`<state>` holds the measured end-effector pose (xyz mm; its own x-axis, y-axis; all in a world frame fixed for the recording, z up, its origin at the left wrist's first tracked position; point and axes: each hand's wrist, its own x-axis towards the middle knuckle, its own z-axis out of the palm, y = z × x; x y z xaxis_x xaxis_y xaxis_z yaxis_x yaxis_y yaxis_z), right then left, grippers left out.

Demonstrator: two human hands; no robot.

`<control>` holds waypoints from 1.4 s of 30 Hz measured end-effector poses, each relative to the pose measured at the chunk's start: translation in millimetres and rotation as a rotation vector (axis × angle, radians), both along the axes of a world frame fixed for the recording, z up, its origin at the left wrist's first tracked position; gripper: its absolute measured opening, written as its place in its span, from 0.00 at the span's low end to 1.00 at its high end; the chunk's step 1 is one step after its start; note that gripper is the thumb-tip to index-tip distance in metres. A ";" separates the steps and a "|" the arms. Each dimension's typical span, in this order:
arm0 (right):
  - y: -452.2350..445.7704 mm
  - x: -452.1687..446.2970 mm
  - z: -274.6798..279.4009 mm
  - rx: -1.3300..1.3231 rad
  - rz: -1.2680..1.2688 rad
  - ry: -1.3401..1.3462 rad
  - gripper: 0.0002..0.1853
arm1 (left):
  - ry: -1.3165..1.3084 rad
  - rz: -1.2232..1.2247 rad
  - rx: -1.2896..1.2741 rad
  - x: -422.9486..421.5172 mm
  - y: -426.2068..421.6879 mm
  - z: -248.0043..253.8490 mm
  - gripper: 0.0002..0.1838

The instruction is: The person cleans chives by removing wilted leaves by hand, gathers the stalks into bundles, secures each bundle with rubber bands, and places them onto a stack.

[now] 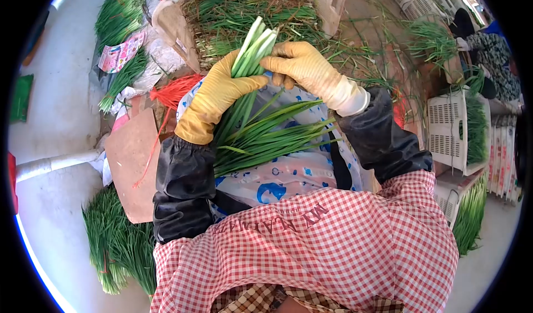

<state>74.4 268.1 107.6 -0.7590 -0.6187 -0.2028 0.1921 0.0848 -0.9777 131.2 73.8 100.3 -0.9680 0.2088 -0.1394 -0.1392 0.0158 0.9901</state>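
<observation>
My left hand [222,96], in a yellow rubber glove, is closed around a bunch of garlic chives [254,54]. Their pale stem ends point up and away from me. My right hand [313,71], gloved in yellow with a whitish cuff, has its fingers bent against the right side of these stems, near the pale ends; its fingertips are partly hidden. More garlic chives [272,135] lie fanned across my lap, leaves to the right, on a white plastic apron [272,189] with blue prints.
Ahead stands a pale crate [176,32] with a heap of chives [250,13]. Red ties [173,91] and a brown board [133,163] are on my left. Bundled chives [119,235] lie lower left. White crates [447,127] stand to the right; another person's patterned sleeve [491,54] shows beyond.
</observation>
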 end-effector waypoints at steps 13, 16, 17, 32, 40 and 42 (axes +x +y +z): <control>17.3 -11.2 18.6 0.790 0.105 0.439 0.12 | -0.011 -0.090 -0.328 -12.7 -5.0 -22.8 0.15; 42.2 -26.6 8.3 1.020 0.052 0.972 0.14 | 0.055 -0.125 -0.440 -17.3 -6.8 -39.0 0.16; 50.5 -34.1 11.5 1.106 0.002 0.909 0.15 | 0.057 -0.126 -0.438 -16.9 -7.3 -38.0 0.16; 4.4 -13.1 -6.8 0.169 0.157 0.019 0.21 | -0.278 -0.079 0.200 -11.3 -16.9 -5.1 0.16; 95.4 -45.4 -24.7 0.750 0.293 0.807 0.18 | -0.303 -0.037 0.101 -2.7 -27.4 -0.2 0.14; 114.2 -26.9 -34.0 0.713 0.375 0.621 0.16 | -0.284 -0.039 0.135 -1.6 -18.9 3.0 0.16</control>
